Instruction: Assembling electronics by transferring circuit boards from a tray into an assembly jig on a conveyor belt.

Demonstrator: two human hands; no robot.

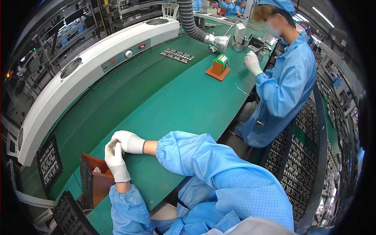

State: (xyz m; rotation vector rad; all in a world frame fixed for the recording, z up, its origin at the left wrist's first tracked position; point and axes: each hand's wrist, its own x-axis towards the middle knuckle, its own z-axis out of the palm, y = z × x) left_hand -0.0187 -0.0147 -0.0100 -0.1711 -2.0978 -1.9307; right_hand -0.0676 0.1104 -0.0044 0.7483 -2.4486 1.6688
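Near the far edge of the table, the gloved left hand touched the right hand, beside a brown box; whether fingers were clamped on something, I could not tell.

The gloves left of centre were white, the sleeves at lower centre light blue with a fine darker grid. A box at lower left was reddish brown, the tabletop across the middle green, the curved housing at upper left white.

A green-rimmed wire spool on a brown stand, near a foil-wrapped nozzle on a grey corrugated hose.
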